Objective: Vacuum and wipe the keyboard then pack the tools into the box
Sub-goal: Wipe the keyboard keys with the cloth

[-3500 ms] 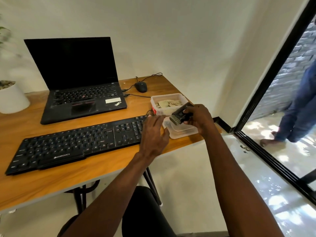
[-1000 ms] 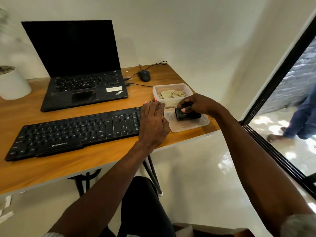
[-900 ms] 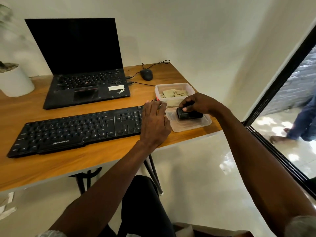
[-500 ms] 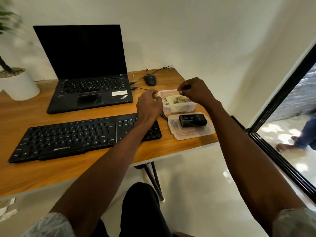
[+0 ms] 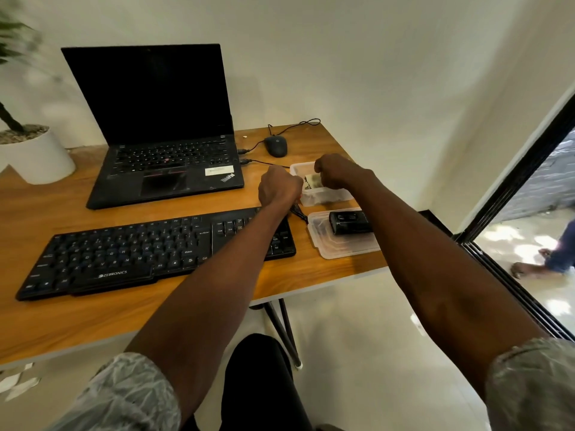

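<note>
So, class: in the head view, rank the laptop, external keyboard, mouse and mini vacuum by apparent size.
1. laptop
2. keyboard
3. vacuum and mouse: alike; the vacuum is nearer the camera and partly hidden, so unranked.

— What colour was the keyboard [image 5: 155, 244]?
— Black, with pale lettering on the keys and a white brand mark along its front edge.
— And the laptop [image 5: 161, 144]?
— Black too, its screen dark, with a red dot among the keys and a white sticker by the trackpad.
— The desk [image 5: 93, 312]?
— Orange-brown wood grain, with a pale edge.
— The box [image 5: 323, 194]?
— Clear plastic, with something olive-green inside. The lid [image 5: 342, 247] was clear as well, and a black vacuum [image 5: 350, 222] lay on it.
— Anything else?
— A black mouse [image 5: 276, 145], a white pot [image 5: 37, 157], and sleeves [image 5: 130, 396] of mottled grey-white.
</note>
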{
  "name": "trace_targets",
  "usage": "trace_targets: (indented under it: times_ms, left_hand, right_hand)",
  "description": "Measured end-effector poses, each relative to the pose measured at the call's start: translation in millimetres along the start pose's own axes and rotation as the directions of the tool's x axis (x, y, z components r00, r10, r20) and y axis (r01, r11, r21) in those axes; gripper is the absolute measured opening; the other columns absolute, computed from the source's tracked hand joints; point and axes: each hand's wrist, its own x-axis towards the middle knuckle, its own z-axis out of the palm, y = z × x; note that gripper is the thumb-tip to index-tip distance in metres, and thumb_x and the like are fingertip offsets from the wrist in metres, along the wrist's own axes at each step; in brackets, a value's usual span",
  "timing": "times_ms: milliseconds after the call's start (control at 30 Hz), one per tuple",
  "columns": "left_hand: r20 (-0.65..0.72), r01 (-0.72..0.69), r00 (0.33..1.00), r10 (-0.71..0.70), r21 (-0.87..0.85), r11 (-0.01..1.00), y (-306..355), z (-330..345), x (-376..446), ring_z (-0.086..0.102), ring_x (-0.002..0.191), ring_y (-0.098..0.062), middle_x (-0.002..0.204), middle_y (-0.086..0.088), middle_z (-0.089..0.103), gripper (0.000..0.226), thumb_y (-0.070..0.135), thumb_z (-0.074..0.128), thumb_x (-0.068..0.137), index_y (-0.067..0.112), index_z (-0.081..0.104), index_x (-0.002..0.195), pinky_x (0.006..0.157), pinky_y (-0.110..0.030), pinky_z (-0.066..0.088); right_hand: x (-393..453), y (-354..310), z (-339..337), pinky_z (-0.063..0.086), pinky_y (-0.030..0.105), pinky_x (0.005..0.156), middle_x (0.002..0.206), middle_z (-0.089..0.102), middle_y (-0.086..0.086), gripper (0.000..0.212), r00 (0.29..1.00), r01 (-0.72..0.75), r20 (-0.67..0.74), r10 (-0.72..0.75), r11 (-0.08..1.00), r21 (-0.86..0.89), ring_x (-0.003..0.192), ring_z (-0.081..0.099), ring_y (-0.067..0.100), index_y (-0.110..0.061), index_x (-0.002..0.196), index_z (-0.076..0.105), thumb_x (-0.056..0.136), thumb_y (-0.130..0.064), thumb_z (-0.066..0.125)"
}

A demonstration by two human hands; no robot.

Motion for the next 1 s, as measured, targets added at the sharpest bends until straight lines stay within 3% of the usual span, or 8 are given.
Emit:
trace_targets:
  times_ms: [133, 267, 400, 533, 733, 833, 900, 1000]
  left_hand:
    - [0.006, 0.009, 1.0, -0.009, -0.015, 1.0, 1.4, 1.5, -3.9, 0.071, 0.075, -0.024, 0.083, -0.007, 0.074, 0.035, 0.036, 0.059, 0.064, 0.01, 0.07, 0.085, 0.066, -0.034, 0.059]
    - [-0.017, -0.006, 1.0, 0.006, 0.02, 1.0, 5.9, -2.4, -9.1, 0.067, 0.089, -0.031, 0.099, -0.012, 0.07, 0.03, 0.025, 0.066, 0.078, 0.004, 0.068, 0.1, 0.062, -0.031, 0.047]
    - [-0.008, -0.047, 0.999, 0.048, 0.052, 0.998, 6.9, -2.4, -13.6, 0.065, 0.093, -0.035, 0.104, -0.015, 0.068, 0.026, 0.024, 0.066, 0.084, 0.003, 0.065, 0.1, 0.061, -0.032, 0.042]
    - [-0.07, -0.085, 0.994, 0.086, 0.022, 0.996, 4.6, -13.4, -19.1, 0.063, 0.088, -0.033, 0.1, -0.012, 0.068, 0.027, 0.03, 0.061, 0.089, 0.005, 0.067, 0.097, 0.06, -0.032, 0.037]
    - [-0.296, -0.212, 0.943, 0.15, -0.188, 0.959, -12.1, -68.2, -26.1, 0.063, 0.089, -0.024, 0.098, -0.007, 0.071, 0.019, 0.013, 0.057, 0.089, 0.011, 0.072, 0.102, 0.066, -0.029, 0.041]
    - [-0.362, -0.225, 0.92, 0.148, -0.181, 0.957, -43.5, -102.9, -29.6, 0.062, 0.087, -0.018, 0.098, -0.002, 0.07, 0.022, 0.012, 0.058, 0.09, 0.011, 0.07, 0.108, 0.07, -0.03, 0.047]
    - [-0.38, -0.233, 0.911, 0.159, -0.156, 0.96, -68.4, -125.1, -32.9, 0.062, 0.087, -0.016, 0.097, 0.001, 0.068, 0.025, 0.012, 0.058, 0.091, 0.011, 0.068, 0.113, 0.07, -0.027, 0.044]
    - [-0.394, -0.243, 0.902, 0.178, -0.122, 0.962, -102.6, -155.3, -36.2, 0.061, 0.087, -0.015, 0.1, 0.001, 0.068, 0.025, 0.013, 0.058, 0.093, 0.011, 0.067, 0.116, 0.072, -0.025, 0.042]
  right_hand:
    - [-1.8, -0.5, 7.0, 0.051, 0.034, 0.086, 0.115, 0.066, 0.017, 0.029, 0.998, -0.021, -0.055, 0.02, 0.999, -0.029, 0.101, 0.062, 0.031, -0.003, 0.115, 0.068, 0.087, -0.008, 0.063]
    - [-9.7, -4.2, 4.9, 0.052, 0.033, 0.082, 0.109, 0.067, 0.017, 0.023, 0.984, -0.044, -0.17, 0.048, 0.999, 0.031, 0.098, 0.064, 0.031, -0.004, 0.107, 0.071, 0.086, -0.005, 0.064]
    - [-16.8, -5.9, -13.0, 0.044, 0.027, 0.077, 0.107, 0.069, 0.018, 0.027, 0.916, -0.063, -0.369, 0.156, 0.965, 0.253, 0.1, 0.063, 0.033, -0.003, 0.102, 0.074, 0.083, -0.001, 0.055]
    - [-27.1, -25.8, -35.9, 0.038, 0.023, 0.072, 0.104, 0.07, 0.015, 0.028, 0.875, -0.017, -0.436, 0.21, 0.913, 0.407, 0.095, 0.063, 0.029, -0.005, 0.098, 0.074, 0.076, -0.014, 0.058]
    - [-43.8, -71.1, -42.4, 0.054, 0.038, 0.079, 0.1, 0.069, 0.007, 0.023, 0.905, 0.058, -0.312, 0.29, 0.642, 0.765, 0.091, 0.064, 0.022, -0.008, 0.097, 0.068, 0.077, -0.004, 0.057]
    - [-61.1, -107.0, -31.5, 0.053, 0.03, 0.079, 0.106, 0.068, -0.004, 0.033, 0.925, 0.137, -0.298, 0.237, 0.524, 0.841, 0.09, 0.063, 0.011, -0.016, 0.111, 0.069, 0.083, -0.004, 0.056]
    - [-65.8, -132.6, -15.8, 0.055, 0.033, 0.081, 0.103, 0.072, 0.001, 0.031, 0.943, 0.168, -0.28, 0.18, 0.468, 0.868, 0.09, 0.067, 0.015, -0.013, 0.106, 0.073, 0.083, -0.003, 0.056]
    - [-73.4, -170.8, -0.8, 0.053, 0.029, 0.065, 0.088, 0.075, 0.007, 0.029, 0.959, 0.049, -0.127, 0.254, 0.293, 0.955, 0.075, 0.068, 0.017, -0.01, 0.095, 0.076, 0.085, -0.003, 0.05]
